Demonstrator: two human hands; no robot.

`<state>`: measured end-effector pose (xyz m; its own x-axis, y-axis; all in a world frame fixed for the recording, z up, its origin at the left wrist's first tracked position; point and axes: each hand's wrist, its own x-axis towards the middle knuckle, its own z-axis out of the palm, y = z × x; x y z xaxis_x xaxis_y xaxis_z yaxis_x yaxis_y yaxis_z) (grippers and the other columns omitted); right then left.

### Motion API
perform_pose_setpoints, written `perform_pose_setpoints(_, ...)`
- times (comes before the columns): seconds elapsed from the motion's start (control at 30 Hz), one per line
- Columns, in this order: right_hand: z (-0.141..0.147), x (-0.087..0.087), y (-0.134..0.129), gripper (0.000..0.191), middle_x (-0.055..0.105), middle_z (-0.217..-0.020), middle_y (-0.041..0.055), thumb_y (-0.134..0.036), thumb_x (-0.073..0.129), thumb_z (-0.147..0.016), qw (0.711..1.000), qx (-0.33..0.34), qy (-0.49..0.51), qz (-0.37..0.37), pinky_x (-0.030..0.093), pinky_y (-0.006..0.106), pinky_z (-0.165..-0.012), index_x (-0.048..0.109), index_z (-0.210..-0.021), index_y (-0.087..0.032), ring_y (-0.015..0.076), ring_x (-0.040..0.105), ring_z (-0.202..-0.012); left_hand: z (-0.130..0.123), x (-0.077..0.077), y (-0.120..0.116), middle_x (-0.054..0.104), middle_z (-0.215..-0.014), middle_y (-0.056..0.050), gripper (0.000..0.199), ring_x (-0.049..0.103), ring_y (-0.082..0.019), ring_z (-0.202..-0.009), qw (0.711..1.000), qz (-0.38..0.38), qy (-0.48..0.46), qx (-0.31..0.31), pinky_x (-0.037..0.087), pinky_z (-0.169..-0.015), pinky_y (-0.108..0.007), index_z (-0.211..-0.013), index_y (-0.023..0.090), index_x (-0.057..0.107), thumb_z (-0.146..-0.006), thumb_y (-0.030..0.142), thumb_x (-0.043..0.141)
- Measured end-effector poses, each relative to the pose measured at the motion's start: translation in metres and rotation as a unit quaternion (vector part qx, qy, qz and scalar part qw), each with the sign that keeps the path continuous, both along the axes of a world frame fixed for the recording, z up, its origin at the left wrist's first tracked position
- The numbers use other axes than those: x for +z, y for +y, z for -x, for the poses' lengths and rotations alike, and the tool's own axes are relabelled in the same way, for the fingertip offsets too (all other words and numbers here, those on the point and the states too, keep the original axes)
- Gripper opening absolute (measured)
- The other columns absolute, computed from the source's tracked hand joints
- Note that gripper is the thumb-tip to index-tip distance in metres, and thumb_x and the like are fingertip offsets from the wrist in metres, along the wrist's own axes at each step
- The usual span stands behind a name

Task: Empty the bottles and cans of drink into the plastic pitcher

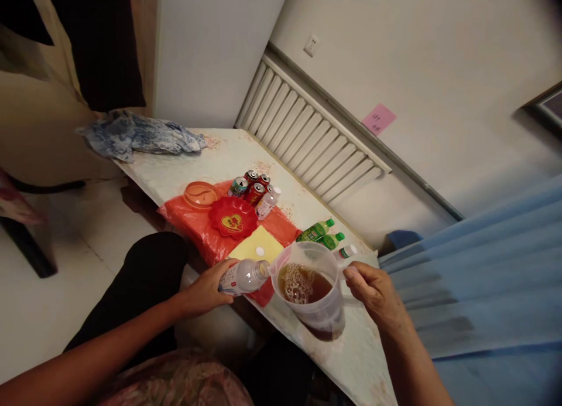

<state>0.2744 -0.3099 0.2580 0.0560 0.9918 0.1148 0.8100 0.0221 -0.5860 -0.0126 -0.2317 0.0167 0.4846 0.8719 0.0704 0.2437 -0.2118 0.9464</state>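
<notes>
Table (364, 353), hands (205, 290) (375, 292) curled round bottle (242, 276), pitcher (322, 315)

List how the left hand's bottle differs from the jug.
The jug is wide, its side handle gripped by the right hand; the bottle is slim, its body clasped by the left hand. The bottle bears a printed label; the jug shows none. Brown, frothy liquid shows in the jug; none is discernible in the bottle. Both are held.

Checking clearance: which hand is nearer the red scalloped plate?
Left. The left hand, gripping a bottle, is just this side of the red scalloped plate; the right hand, holding the pitcher, is farther right.
</notes>
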Motion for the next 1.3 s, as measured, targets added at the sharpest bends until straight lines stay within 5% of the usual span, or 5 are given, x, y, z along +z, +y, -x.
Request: perform_pose_setpoints(1.3, 0.0, 0.011, 0.007, 0.051, 0.037, -0.053, -0.003, -0.061, 0.052, -0.085, 0.993, 0.049, -0.102, 0.029, 0.025, 0.026, -0.051, 0.045, -0.056, -0.02, 0.0118, 0.034, -0.053, -0.001, -0.01, 0.001, 0.057, -0.135, -0.009, 0.077, 0.054, -0.031, -0.123, 1.0, -0.016, -0.011, -0.013, 0.043, -0.107, -0.041, -0.133, 0.019, 0.046, -0.058, 0.02, 0.061)
